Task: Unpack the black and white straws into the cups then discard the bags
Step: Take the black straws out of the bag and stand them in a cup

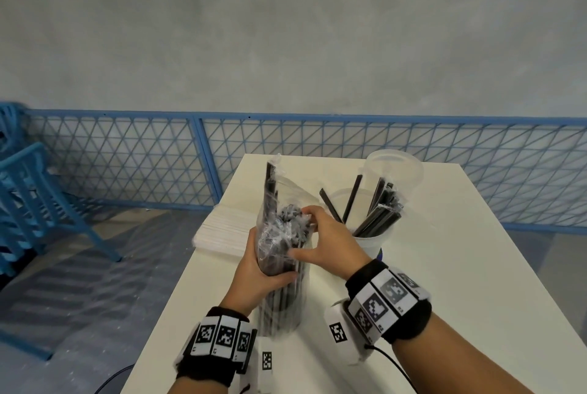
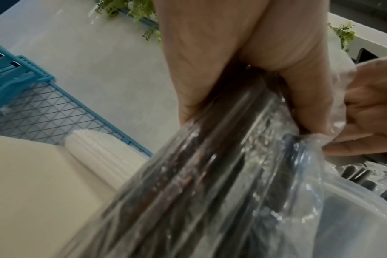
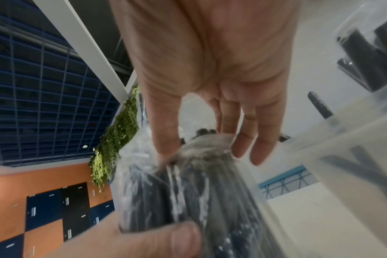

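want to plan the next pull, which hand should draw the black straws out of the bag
Right. The right hand already has its fingertips at the open top of the bag of black straws, beside the cup. The left hand grips the bag's middle, steadying it.

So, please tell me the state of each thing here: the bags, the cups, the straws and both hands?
Clear plastic bag of black straws: upright on the table, top crumpled, straws still inside.
Left hand: grips the bag's middle.
Right hand: pinches the bag's crumpled top.
Near translucent plastic cup: upright, holds loose black straws.
Far translucent plastic cup: upright, contents unclear.
Pack of white straws: lying flat, untouched.
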A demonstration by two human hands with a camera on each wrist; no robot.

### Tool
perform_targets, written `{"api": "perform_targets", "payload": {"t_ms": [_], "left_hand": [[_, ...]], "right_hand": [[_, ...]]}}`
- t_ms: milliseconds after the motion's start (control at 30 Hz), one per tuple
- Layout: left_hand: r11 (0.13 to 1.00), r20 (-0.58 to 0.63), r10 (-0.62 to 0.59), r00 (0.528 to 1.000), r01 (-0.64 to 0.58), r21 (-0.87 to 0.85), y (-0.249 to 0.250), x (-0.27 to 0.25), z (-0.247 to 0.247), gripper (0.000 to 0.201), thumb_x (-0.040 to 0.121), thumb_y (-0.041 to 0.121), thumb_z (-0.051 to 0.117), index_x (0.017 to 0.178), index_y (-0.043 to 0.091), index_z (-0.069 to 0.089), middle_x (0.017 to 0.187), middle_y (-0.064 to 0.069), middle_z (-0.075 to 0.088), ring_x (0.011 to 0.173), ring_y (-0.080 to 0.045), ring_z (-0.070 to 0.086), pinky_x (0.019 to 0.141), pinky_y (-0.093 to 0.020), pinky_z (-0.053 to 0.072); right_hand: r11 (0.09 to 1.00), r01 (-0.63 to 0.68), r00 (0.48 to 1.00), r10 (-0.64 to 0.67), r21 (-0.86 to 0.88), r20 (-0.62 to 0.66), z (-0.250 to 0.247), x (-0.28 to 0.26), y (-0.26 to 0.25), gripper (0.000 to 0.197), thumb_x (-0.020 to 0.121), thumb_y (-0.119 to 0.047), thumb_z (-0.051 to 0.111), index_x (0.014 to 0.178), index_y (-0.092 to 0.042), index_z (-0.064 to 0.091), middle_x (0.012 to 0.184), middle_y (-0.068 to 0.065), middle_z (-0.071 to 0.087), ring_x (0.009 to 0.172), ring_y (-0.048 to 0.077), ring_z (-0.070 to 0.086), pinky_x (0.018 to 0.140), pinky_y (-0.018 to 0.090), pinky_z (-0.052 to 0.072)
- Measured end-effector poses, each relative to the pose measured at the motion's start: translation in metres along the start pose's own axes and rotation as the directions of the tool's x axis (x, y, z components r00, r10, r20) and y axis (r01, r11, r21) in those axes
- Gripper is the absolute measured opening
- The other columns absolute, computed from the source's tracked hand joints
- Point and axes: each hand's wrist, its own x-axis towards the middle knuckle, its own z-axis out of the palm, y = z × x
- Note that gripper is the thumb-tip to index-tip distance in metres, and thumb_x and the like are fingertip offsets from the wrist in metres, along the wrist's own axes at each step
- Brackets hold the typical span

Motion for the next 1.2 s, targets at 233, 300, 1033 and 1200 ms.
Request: {"api": "perform_targets", "payload": {"t_ms": [233, 300, 1033, 1200], "left_hand": [[1.0, 0.024, -0.027, 0.999, 0.027, 0.005, -0.002, 0.0, -0.002, 0.102, 0.054, -0.012, 0.082, 0.137, 0.022, 0.032, 0.121, -0.006, 0.063, 0.113, -0.021, 0.063, 0.09, -0.038, 0.054], [0.999, 0.024, -0.04, 0.999, 0.039, 0.021, -0.002, 0.0, -0.002, 0.104, 0.051, -0.004, 0.085, 0.136, 0.026, 0.034, 0.121, -0.004, 0.064, 0.114, -0.021, 0.062, 0.094, -0.042, 0.052], [0.967, -0.096, -0.073, 0.993, 0.094, 0.235, 0.003, 0.002, 0.012, 0.074, 0.059, 0.01, 0.087, 0.123, 0.022, 0.05, 0.111, 0.012, 0.065, 0.105, 0.0, 0.061, 0.095, -0.023, 0.049], [0.964, -0.128, -0.033, 0.991, 0.065, 0.259, 0.007, 0.0, 0.02, 0.071, 0.059, 0.014, 0.087, 0.12, 0.024, 0.052, 0.107, 0.013, 0.067, 0.1, 0.005, 0.061, 0.09, -0.019, 0.05]], "right_hand": [[0.99, 0.005, 1.0, -0.005, 0.144, -0.003, 0.015, -0.003, 0.012, 0.054, 0.072, -0.03, 0.076, 0.117, -0.015, 0.051, 0.105, -0.004, 0.063, 0.094, 0.01, 0.057, 0.074, 0.014, 0.044], [0.98, 0.017, 1.0, -0.013, 0.199, -0.025, 0.018, -0.003, 0.014, 0.047, 0.071, -0.027, 0.078, 0.111, -0.016, 0.057, 0.097, -0.007, 0.063, 0.087, 0.007, 0.057, 0.071, 0.009, 0.042], [0.753, 0.27, 0.859, 0.093, 0.6, -0.504, -0.044, 0.009, -0.012, 0.013, 0.077, -0.022, 0.072, 0.084, -0.02, 0.061, 0.084, 0.002, 0.063, 0.082, 0.017, 0.061, 0.085, 0.044, 0.052], [0.672, 0.236, 0.91, 0.1, 0.702, -0.401, -0.026, -0.003, -0.002, 0.064, 0.07, -0.007, 0.077, 0.123, -0.024, 0.047, 0.112, 0.0, 0.063, 0.1, 0.008, 0.063, 0.083, 0.026, 0.054]]}}
